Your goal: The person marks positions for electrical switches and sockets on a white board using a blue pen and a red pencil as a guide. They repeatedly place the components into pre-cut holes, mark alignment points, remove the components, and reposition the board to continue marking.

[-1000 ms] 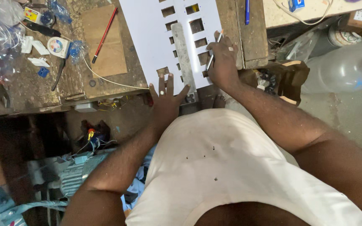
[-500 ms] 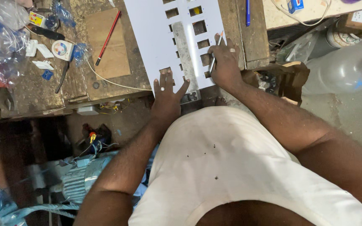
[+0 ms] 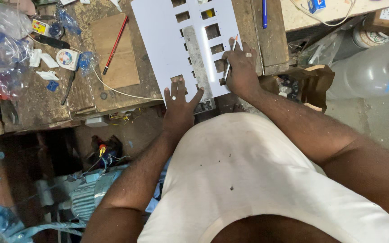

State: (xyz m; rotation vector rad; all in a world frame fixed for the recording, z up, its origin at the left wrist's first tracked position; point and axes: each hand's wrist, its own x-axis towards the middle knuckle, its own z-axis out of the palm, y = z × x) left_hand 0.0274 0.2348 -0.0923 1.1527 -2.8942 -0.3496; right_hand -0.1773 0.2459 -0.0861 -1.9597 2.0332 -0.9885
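Head view, looking down over a worn wooden workbench (image 3: 127,96). A white sheet (image 3: 160,49) pierced with rectangular cut-outs lies flat on the bench, its near edge at the bench front. A metal ruler (image 3: 200,63) rests lengthwise on the sheet. The left hand (image 3: 178,105) lies palm-down on the sheet's near edge, fingers spread apart, a ring on one finger. The right hand (image 3: 240,69), fingers closed together around a thin pen-like tool (image 3: 231,51), holds its tip beside the ruler. A red pencil (image 3: 115,45) lies on a cardboard piece (image 3: 127,67) at left; a large clear plastic bottle (image 3: 370,72) stands at right.
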